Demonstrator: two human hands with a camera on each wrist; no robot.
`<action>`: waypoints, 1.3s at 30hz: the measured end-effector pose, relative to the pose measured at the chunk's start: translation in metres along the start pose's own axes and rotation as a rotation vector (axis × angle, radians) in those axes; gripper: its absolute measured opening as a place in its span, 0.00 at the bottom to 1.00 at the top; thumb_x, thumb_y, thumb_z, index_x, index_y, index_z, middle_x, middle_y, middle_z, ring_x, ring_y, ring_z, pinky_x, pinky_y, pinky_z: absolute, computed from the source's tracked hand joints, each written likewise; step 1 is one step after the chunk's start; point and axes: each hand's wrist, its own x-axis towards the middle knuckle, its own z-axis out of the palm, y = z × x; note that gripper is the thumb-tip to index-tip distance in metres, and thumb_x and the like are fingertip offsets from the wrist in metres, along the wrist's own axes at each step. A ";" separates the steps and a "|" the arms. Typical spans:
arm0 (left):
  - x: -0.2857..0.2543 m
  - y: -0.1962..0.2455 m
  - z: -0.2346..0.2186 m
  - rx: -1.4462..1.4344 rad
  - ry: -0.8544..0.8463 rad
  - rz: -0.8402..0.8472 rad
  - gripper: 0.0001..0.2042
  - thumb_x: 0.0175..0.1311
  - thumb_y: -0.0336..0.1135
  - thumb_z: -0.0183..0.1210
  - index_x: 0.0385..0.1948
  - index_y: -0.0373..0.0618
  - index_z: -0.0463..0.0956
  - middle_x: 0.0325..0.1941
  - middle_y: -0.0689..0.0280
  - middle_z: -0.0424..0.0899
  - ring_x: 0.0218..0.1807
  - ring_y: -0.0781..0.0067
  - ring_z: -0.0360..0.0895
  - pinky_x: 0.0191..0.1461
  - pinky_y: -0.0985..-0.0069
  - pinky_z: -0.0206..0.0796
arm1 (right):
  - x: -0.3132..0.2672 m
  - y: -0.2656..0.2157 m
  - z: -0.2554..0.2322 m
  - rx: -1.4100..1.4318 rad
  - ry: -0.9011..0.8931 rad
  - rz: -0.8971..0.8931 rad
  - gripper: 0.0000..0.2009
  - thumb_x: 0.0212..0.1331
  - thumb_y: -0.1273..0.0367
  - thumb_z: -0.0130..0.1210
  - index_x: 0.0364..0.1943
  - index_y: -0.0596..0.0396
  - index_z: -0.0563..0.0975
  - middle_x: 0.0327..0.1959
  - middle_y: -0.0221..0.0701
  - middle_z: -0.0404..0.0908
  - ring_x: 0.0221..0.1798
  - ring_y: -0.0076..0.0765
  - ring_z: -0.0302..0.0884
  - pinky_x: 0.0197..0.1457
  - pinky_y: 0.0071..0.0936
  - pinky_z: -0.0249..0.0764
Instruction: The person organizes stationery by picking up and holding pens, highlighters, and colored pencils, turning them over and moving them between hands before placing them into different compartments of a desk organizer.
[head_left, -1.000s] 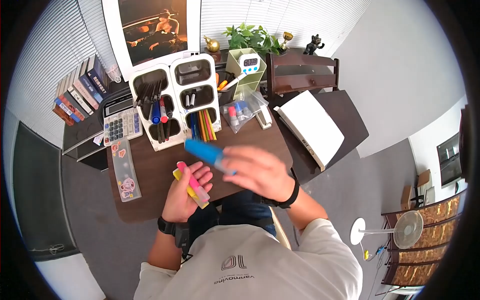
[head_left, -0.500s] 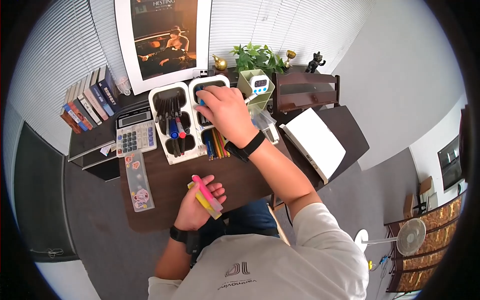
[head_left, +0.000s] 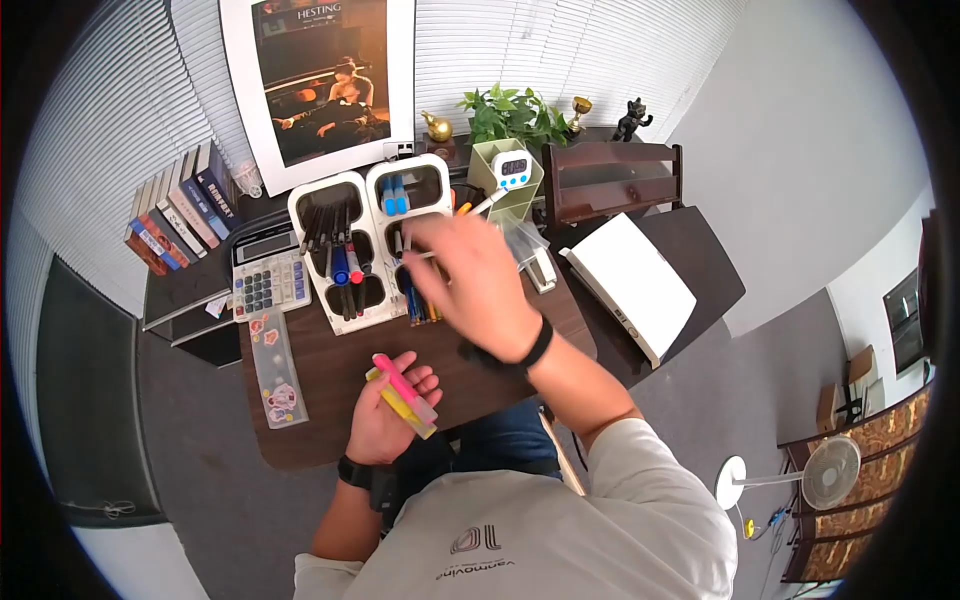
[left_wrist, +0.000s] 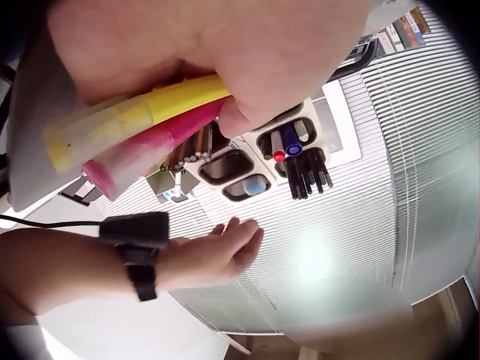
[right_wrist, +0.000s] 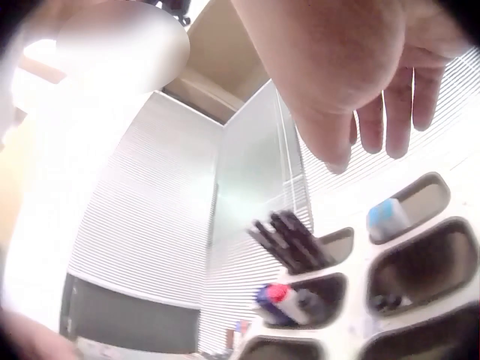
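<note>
My left hand (head_left: 378, 428) holds a pink highlighter (head_left: 403, 380) and a yellow highlighter (head_left: 398, 403) side by side across the palm, near the desk's front edge. In the left wrist view, the yellow highlighter (left_wrist: 150, 112) lies along the pink highlighter (left_wrist: 142, 154). My right hand (head_left: 480, 290), blurred and holding nothing, hangs over the right side of the white organizer (head_left: 352, 322), fingers loosely bent. Blue highlighters (head_left: 396, 195) stand in its back right compartment. Black pens (head_left: 325, 225), a blue marker (head_left: 340, 266) and a red marker (head_left: 356, 268) fill the left column. Pencils (head_left: 422, 308) are partly hidden by the right hand.
A calculator (head_left: 272, 285) and a stickered translucent case (head_left: 277, 372) lie left of the organizer. To the right are a green holder (head_left: 530, 190) with a timer (head_left: 512, 168), a stapler (head_left: 543, 270) and a white box (head_left: 635, 285). Books (head_left: 185, 210) stand at the back left.
My right hand carried blue highlighters to the organizer's back right compartment, let go of them there, and has drawn back toward me. The left hand keeps both highlighters.
</note>
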 end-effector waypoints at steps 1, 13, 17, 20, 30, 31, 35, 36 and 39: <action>0.001 0.000 -0.004 -0.029 0.013 0.021 0.21 0.83 0.48 0.46 0.65 0.44 0.72 0.60 0.55 0.83 0.63 0.54 0.79 0.71 0.51 0.69 | -0.022 -0.010 -0.001 0.077 -0.017 -0.037 0.15 0.58 0.70 0.69 0.50 0.52 0.83 0.41 0.32 0.86 0.47 0.47 0.82 0.51 0.39 0.75; -0.002 -0.003 0.016 0.217 0.082 0.028 0.20 0.85 0.45 0.47 0.71 0.50 0.66 0.62 0.54 0.82 0.66 0.55 0.79 0.70 0.56 0.73 | -0.157 -0.043 0.002 0.302 -0.341 -0.185 0.15 0.56 0.71 0.65 0.50 0.53 0.83 0.57 0.33 0.77 0.53 0.40 0.82 0.53 0.34 0.83; -0.008 -0.011 0.029 0.273 0.139 0.072 0.24 0.85 0.45 0.48 0.76 0.49 0.61 0.60 0.51 0.82 0.64 0.55 0.80 0.67 0.59 0.75 | -0.159 -0.042 0.005 0.321 -0.258 -0.159 0.14 0.55 0.73 0.63 0.48 0.52 0.84 0.57 0.32 0.77 0.52 0.36 0.83 0.49 0.32 0.84; -0.015 -0.019 0.031 0.289 0.259 0.108 0.23 0.85 0.46 0.47 0.74 0.47 0.62 0.59 0.51 0.82 0.63 0.55 0.81 0.67 0.58 0.75 | -0.156 -0.041 0.000 0.323 -0.313 -0.211 0.16 0.54 0.72 0.62 0.49 0.51 0.83 0.56 0.30 0.78 0.49 0.34 0.84 0.47 0.32 0.85; -0.027 -0.016 0.059 0.037 0.249 0.000 0.19 0.85 0.43 0.46 0.70 0.49 0.66 0.60 0.50 0.82 0.60 0.54 0.82 0.65 0.60 0.77 | -0.146 -0.036 -0.023 0.286 -0.249 -0.322 0.20 0.56 0.72 0.60 0.56 0.53 0.80 0.58 0.34 0.80 0.49 0.36 0.86 0.47 0.31 0.86; -0.025 -0.016 0.060 0.179 0.272 0.121 0.18 0.85 0.43 0.46 0.70 0.49 0.66 0.60 0.51 0.82 0.60 0.53 0.82 0.65 0.59 0.77 | -0.143 -0.036 -0.026 0.283 -0.255 -0.311 0.22 0.57 0.72 0.60 0.59 0.53 0.80 0.60 0.34 0.80 0.49 0.35 0.86 0.47 0.31 0.87; -0.022 -0.016 0.040 0.291 0.219 0.112 0.18 0.85 0.43 0.46 0.69 0.49 0.68 0.59 0.51 0.83 0.60 0.54 0.83 0.63 0.59 0.78 | -0.136 -0.036 -0.027 0.248 -0.325 -0.359 0.21 0.60 0.72 0.60 0.59 0.53 0.80 0.61 0.35 0.80 0.46 0.36 0.87 0.46 0.31 0.87; -0.020 -0.017 0.038 0.288 0.216 0.113 0.18 0.85 0.43 0.46 0.69 0.49 0.68 0.59 0.51 0.83 0.60 0.54 0.83 0.63 0.59 0.78 | -0.133 -0.037 -0.027 0.245 -0.327 -0.361 0.21 0.60 0.72 0.60 0.59 0.53 0.80 0.61 0.35 0.80 0.46 0.36 0.87 0.46 0.31 0.87; -0.023 -0.014 0.038 0.253 0.246 0.112 0.19 0.85 0.44 0.46 0.69 0.47 0.68 0.57 0.51 0.84 0.56 0.57 0.85 0.61 0.60 0.80 | -0.117 -0.039 -0.036 0.256 -0.312 -0.384 0.19 0.59 0.72 0.59 0.56 0.54 0.79 0.54 0.35 0.81 0.44 0.38 0.86 0.45 0.32 0.86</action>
